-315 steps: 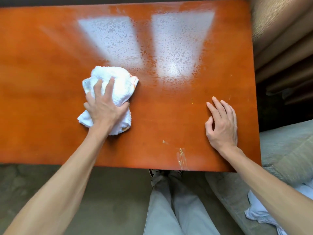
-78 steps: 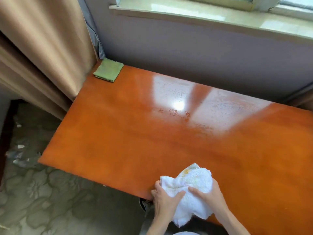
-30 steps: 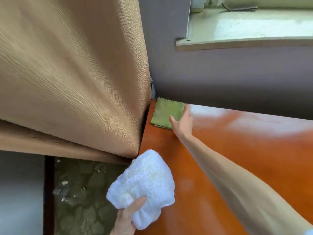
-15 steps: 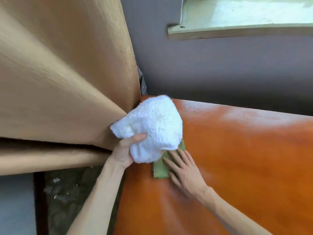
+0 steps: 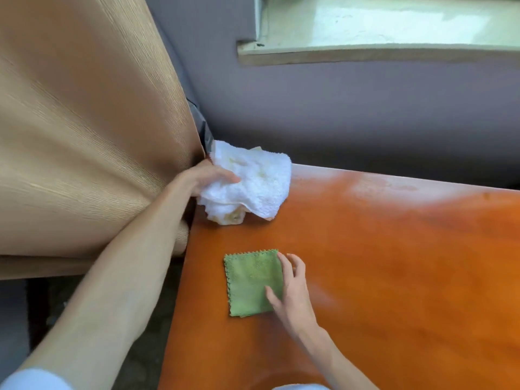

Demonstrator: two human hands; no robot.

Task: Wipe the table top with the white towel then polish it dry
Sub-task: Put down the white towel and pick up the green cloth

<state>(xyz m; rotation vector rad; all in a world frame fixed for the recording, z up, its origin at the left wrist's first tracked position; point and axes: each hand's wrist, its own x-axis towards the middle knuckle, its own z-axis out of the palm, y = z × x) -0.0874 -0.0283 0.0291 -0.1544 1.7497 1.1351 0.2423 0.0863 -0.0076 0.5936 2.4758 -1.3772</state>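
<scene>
Head view looks down on an orange-brown glossy worktop [image 5: 394,263] that fills the lower right of the frame. At the worktop's far left corner, in the middle of the frame, the left hand [image 5: 204,175] presses a bunched white towel [image 5: 253,181] onto the surface; its fingers are closed over the towel's left side, the thumb lying across the top. The towel shows faint yellowish stains and touches the edge of a tan curtain [image 5: 84,136] that hangs across the upper left of the frame. Lower down, near the worktop's left edge, a small green cloth [image 5: 250,282] with a zigzag-cut border lies flat, well apart from the towel. The right hand [image 5: 292,294] rests at the cloth's right side, fingers spread and lying loosely, with the thumb on the green fabric; it grips nothing. A grey wall [image 5: 365,108] runs behind the worktop, and a pale window ledge [image 5: 365,52] crosses the upper right of the frame. Hazy light patches show on the worktop's far strip.
</scene>
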